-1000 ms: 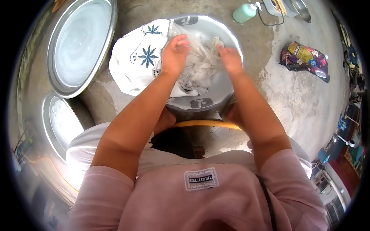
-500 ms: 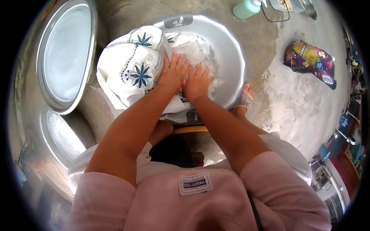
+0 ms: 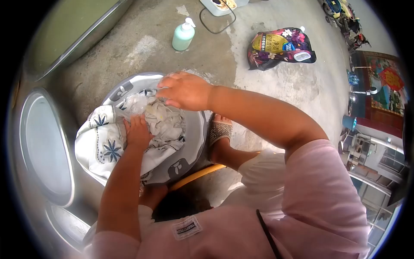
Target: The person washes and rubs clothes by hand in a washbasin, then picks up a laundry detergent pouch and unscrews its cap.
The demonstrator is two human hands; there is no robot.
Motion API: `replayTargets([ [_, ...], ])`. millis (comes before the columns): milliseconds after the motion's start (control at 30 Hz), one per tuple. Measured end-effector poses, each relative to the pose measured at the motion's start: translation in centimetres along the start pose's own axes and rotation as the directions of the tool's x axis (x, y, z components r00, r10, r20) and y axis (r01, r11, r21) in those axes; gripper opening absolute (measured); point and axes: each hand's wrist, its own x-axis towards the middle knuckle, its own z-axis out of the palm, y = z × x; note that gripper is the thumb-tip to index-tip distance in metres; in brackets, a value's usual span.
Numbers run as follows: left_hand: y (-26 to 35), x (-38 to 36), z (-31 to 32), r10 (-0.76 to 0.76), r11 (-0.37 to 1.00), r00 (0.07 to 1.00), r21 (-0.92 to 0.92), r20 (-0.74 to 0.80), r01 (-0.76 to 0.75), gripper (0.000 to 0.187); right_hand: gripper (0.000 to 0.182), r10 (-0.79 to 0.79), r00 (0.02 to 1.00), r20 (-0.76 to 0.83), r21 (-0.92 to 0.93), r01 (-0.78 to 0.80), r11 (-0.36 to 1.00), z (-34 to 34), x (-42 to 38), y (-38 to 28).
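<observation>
A grey-white basin holds a wet white cloth embroidered with dark blue leaf shapes. Part of that cloth hangs over the basin's left side, and a crumpled off-white bunch of fabric lies in the middle. My left hand rests on the fabric with its fingers stretched out. Above the basin's far right rim is my right hand, palm down and holding nothing, its fingers apart and pointing left.
A mint-green pump bottle stands on the concrete floor beyond the basin. To its right lies a dark floral detergent pouch. Large metal basins are at the left, and a sandalled foot is close by on the right.
My right hand has lifted off the cloth and moved to the far rim. My left hand stays on the fabric. The view has turned right, bringing the bottle and pouch nearer the middle.
</observation>
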Motion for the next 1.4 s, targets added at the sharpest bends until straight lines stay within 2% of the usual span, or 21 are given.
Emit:
replayTargets([
  [100,-0.1,-0.7,-0.6,0.019,0.998,1.000,-0.065,-0.014,-0.020,0.086,0.017,0.141,0.978,-0.152,-0.031,-0.148,0.989,-9.3,-6.5,3.8],
  [133,-0.4,-0.7,0.0,0.035,0.993,0.999,-0.112,-0.017,-0.037,0.084,0.015,0.380,0.910,-0.165,-0.027,-0.390,0.921,-11.4,-9.4,5.1],
  [167,-0.5,-0.8,0.0,0.048,0.986,0.999,-0.158,-0.020,-0.051,0.082,0.013,0.628,0.759,-0.170,0.091,-0.623,0.777,-13.2,-12.5,6.5],
  [200,-0.4,-1.2,-0.6,0.043,0.972,0.999,-0.231,-0.021,-0.047,0.076,0.013,0.866,0.486,-0.117,0.422,-0.765,0.487,-14.7,-15.1,7.5],
  [300,-1.1,-2.0,0.0,0.068,0.937,0.995,-0.337,-0.070,-0.088,0.070,0.038,0.965,-0.135,-0.224,0.562,-0.827,0.015,-14.5,-24.9,13.3],
  [333,-1.1,-2.4,-0.6,0.079,0.929,0.993,-0.356,-0.088,-0.105,0.063,0.054,0.957,-0.290,0.004,0.677,-0.704,-0.216,-15.3,-25.3,13.1],
  [367,-1.4,-2.5,-1.1,0.057,0.936,0.993,-0.340,-0.107,-0.090,0.063,0.054,0.964,-0.266,0.001,0.695,-0.693,-0.192,-15.0,-24.8,12.9],
  [433,-1.9,-3.0,-1.3,0.140,0.884,0.985,-0.434,-0.105,-0.172,0.056,0.069,0.876,-0.475,-0.081,0.745,-0.613,-0.264,-14.1,-23.3,12.7],
  [467,-1.9,-3.3,-1.4,0.119,0.894,0.986,-0.420,-0.112,-0.156,0.056,0.069,0.886,-0.458,-0.071,0.756,-0.604,-0.252,-13.4,-23.1,13.9],
  [533,-1.9,-3.8,-1.8,0.126,0.842,0.981,-0.508,-0.145,-0.183,0.050,0.080,0.951,-0.219,-0.218,0.894,-0.436,0.104,-11.2,-23.5,17.2],
  [633,-1.5,-4.5,-2.5,0.073,0.837,0.993,-0.535,-0.095,-0.113,0.048,0.069,0.901,-0.319,-0.293,0.904,-0.399,0.153,-7.3,-25.5,24.1],
  [767,-1.4,-4.9,-1.5,0.082,0.851,0.992,-0.513,-0.091,-0.117,0.042,0.042,0.880,-0.381,-0.285,0.952,-0.219,0.214,-5.1,-25.0,23.3],
  [833,-1.3,-4.7,-1.3,0.074,0.854,0.993,-0.509,-0.087,-0.108,0.040,0.037,0.799,-0.518,-0.305,0.928,-0.351,0.127,-5.3,-24.8,22.5],
  [967,-1.9,-4.1,-0.6,0.118,0.858,0.986,-0.489,-0.117,-0.160,0.036,0.038,0.812,-0.433,-0.391,0.888,-0.411,0.209,-6.0,-26.4,20.6],
  [1033,-1.9,-4.4,-0.8,0.150,0.863,0.978,-0.464,-0.145,-0.201,0.034,0.036,0.884,-0.112,-0.454,0.718,-0.634,0.288,-7.5,-28.0,18.0],
  [1067,-1.6,-4.4,-1.6,0.111,0.832,0.978,-0.521,-0.179,-0.190,0.032,0.034,0.886,-0.057,-0.460,0.727,-0.598,0.338,-8.2,-28.2,16.4],
  [1100,-1.3,-4.5,-2.3,0.070,0.796,0.975,-0.577,-0.210,-0.182,0.030,0.034,0.883,-0.059,-0.465,0.722,-0.603,0.339,-9.0,-28.4,15.4],
  [1167,-0.7,-4.6,-3.5,0.046,0.733,0.982,-0.661,-0.184,-0.158,0.030,0.032,0.853,-0.311,-0.419,0.878,-0.377,0.294,-10.4,-28.6,13.4],
  [1200,-0.5,-4.7,-3.9,0.020,0.667,0.989,-0.735,-0.148,-0.123,0.029,0.031,0.863,-0.326,-0.387,0.912,-0.272,0.306,-10.9,-28.4,12.2],
  [1333,-0.7,-4.9,-2.8,0.025,0.710,0.964,-0.674,-0.264,-0.203,0.030,0.029,0.895,-0.132,-0.426,0.798,-0.520,0.304,-9.9,-29.4,6.5],
  [1400,-0.4,-5.8,-3.4,0.081,0.765,0.981,-0.619,-0.179,-0.176,0.032,0.031,0.908,-0.113,-0.404,0.789,-0.546,0.283,-7.9,-30.5,2.9],
])
